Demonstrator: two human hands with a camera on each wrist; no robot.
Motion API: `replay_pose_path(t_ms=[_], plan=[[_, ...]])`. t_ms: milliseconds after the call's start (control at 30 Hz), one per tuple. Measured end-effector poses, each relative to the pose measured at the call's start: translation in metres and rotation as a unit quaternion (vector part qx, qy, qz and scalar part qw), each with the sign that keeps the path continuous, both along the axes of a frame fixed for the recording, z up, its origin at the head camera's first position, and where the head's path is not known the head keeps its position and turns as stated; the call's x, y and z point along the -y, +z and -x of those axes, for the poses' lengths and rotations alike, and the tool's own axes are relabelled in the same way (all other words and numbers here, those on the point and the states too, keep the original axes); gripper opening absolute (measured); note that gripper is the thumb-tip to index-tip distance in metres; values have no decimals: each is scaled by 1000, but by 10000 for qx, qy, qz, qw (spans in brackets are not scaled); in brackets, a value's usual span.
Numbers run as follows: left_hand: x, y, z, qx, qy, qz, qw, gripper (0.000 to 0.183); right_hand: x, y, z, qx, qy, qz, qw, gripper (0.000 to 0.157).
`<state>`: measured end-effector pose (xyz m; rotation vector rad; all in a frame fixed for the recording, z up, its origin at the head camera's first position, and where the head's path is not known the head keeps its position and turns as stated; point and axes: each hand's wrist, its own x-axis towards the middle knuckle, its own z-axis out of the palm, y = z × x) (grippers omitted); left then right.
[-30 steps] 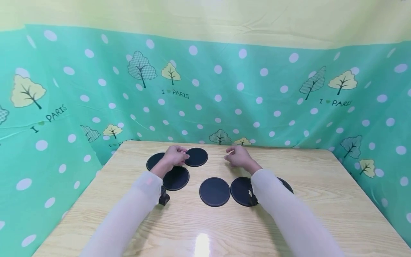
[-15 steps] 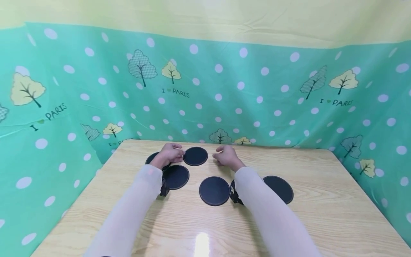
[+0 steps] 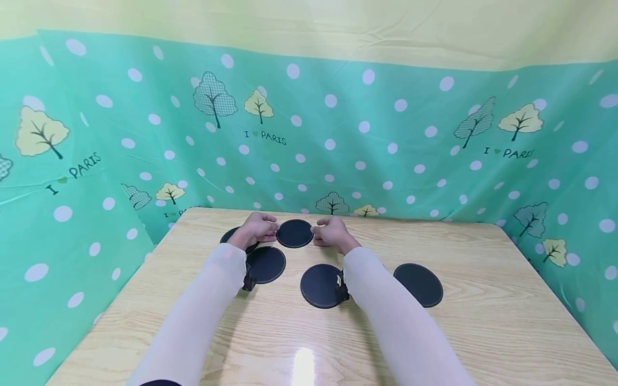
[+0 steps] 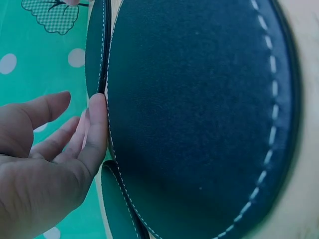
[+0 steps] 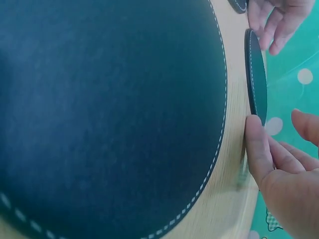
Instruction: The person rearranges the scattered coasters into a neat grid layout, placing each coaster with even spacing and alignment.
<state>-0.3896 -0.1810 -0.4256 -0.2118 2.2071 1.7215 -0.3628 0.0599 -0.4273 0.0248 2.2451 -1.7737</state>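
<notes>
A round black coaster (image 3: 295, 234) with pale edge stitching lies flat near the table's far edge, between my two hands. My left hand (image 3: 260, 227) is at its left side. In the left wrist view, the left hand's fingers (image 4: 98, 119) reach out fairly straight to the coaster's rim, with the thumb raised apart. On the other side, my right hand (image 3: 330, 232) has its fingertips at the right rim. The right wrist view has these fingers (image 5: 259, 144) extended against the edge, thumb lifted away. Neither hand encloses the coaster.
More black coasters lie nearer: one (image 3: 230, 234) partly behind the left hand, one (image 3: 267, 265) below it, one (image 3: 321, 286) in the middle and one (image 3: 418, 285) at right. The right sleeve (image 3: 386, 305) covers another. A green dotted curtain (image 3: 309, 134) hangs behind the wooden table (image 3: 483, 279).
My right hand has moved left across the table until its fingertips reach the far coaster's right side. The left hand has shifted slightly left, and the coaster stays about where it was.
</notes>
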Motion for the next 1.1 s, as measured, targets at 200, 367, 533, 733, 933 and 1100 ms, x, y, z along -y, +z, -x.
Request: replay_pose_path(t_ms=[200,367,533,733,933,1100], plan=[[-2,3,0,33,-163,56,9998,47,3,1,0,119,-21,361,9993,53],[-3,6,-2,120,-151,12,9998,48,4,-1,1,239,-33,577,9980,54],[-5,10,-5,185,-63,-9,9998,48,4,-1,1,399,-44,791,9961,52],[-8,11,-7,126,-66,168,9998,45,4,0,0,473,-113,904,9947,50],[-15,9,-5,-4,-86,367,9993,43,5,-3,-1,406,-295,809,9955,48],[-18,8,-6,-108,-18,440,9990,40,5,-5,-1,429,-417,775,9952,47]])
